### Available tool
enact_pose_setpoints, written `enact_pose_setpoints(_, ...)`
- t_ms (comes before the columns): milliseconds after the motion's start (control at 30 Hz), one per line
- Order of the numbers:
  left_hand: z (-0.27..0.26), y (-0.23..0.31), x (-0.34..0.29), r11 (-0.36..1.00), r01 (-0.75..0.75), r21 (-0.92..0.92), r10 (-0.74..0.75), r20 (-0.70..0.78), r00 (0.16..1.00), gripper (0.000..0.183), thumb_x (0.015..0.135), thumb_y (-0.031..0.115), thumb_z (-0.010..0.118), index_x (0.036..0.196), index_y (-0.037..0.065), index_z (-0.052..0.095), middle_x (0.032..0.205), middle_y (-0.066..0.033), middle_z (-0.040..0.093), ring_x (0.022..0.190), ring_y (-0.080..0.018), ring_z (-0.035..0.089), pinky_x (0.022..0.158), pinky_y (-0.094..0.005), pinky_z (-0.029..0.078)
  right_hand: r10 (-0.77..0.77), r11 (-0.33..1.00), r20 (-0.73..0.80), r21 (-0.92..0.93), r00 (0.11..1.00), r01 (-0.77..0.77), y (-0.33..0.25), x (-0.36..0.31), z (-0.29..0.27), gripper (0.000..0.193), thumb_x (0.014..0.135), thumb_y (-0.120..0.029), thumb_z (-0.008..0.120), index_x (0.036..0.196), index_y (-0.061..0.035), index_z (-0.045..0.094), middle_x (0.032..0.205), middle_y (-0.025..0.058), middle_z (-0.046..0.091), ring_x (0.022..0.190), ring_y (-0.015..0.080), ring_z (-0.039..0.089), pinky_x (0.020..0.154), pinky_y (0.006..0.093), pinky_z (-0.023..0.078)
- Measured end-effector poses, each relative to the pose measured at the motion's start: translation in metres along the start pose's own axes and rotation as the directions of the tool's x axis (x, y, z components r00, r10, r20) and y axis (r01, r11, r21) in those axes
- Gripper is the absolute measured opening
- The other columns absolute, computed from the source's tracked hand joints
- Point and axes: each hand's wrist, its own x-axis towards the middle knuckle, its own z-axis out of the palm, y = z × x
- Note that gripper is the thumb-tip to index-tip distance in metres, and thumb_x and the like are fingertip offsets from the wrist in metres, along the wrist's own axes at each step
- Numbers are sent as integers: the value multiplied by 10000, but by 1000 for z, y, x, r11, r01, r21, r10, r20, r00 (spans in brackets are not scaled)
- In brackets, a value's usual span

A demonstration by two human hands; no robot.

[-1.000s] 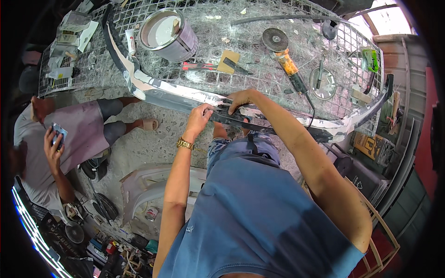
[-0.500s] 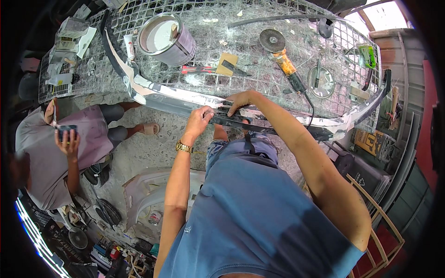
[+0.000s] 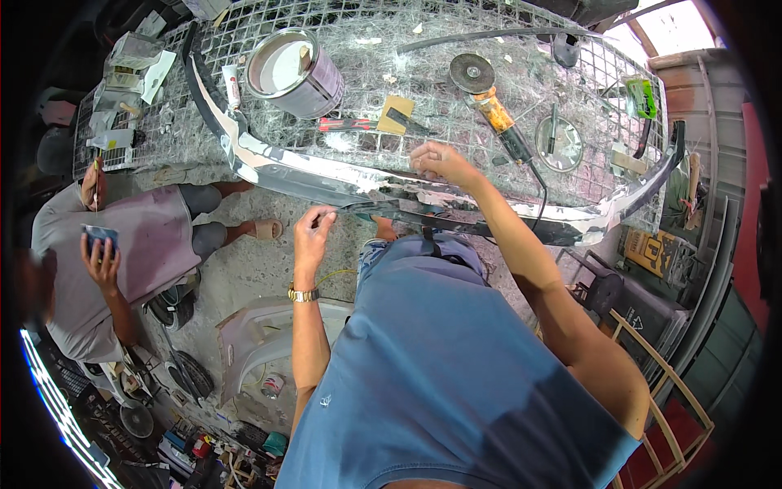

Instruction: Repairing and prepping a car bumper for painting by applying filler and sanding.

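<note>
A long curved car bumper lip, black with white and pinkish filler patches, lies along the near edge of the mesh-topped table. My left hand is closed in a pinch in front of it, at the end of a thin dark strip that runs right to the lip's middle. Over the lip's far edge hovers my right hand, its fingers curled in; whatever they may hold is hidden. Beyond it lie a box cutter with a red handle, a tan square of sandpaper and a dark flat piece.
An open can of pale paste and a white tube stand at the table's left. An angle grinder lies right of centre, its cord crossing the lip. At left, another person holds a phone-like object.
My hands have moved apart: the left drew back to the left and toward me, pulling the thin strip outward. The right lifted off the lip, away from me.
</note>
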Motion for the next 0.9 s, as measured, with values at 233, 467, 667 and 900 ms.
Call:
enact_pose_setpoints(233,1,21,-15,996,12,-85,-22,-127,992,144,897,132,654,957,3,672,803,-5,627,712,-71,527,633,-233,421,-176,971,162,-134,971,199,-18,-22,38,281,881,-262,677,1006,-11,700,948,52,693,890,128,622,826,286,494)
enact_pose_setpoints(467,7,32,-13,975,26,-222,-59,-146,987,129,921,137,647,977,21,651,852,12,629,774,-62,540,732,-216,440,-123,939,271,-281,955,200,-54,-15,54,295,872,-291,681,944,-5,690,811,41,661,763,127,578,714,315,465)
enact_pose_setpoints(667,6,34,-36,980,114,-162,-115,2,993,162,897,156,666,961,9,646,827,22,609,737,-47,500,677,-219,410,-172,790,404,-488,898,371,-70,0,55,286,851,-261,668,794,9,596,646,19,511,630,107,451,583,323,376)
enact_pose_setpoints(900,27,77,-40,979,151,-137,-142,69,987,163,909,161,657,959,6,662,831,27,611,735,-43,496,673,-219,407,-149,745,564,-475,812,467,-78,-5,75,286,782,-262,652,731,6,565,617,44,546,570,121,488,537,337,395)
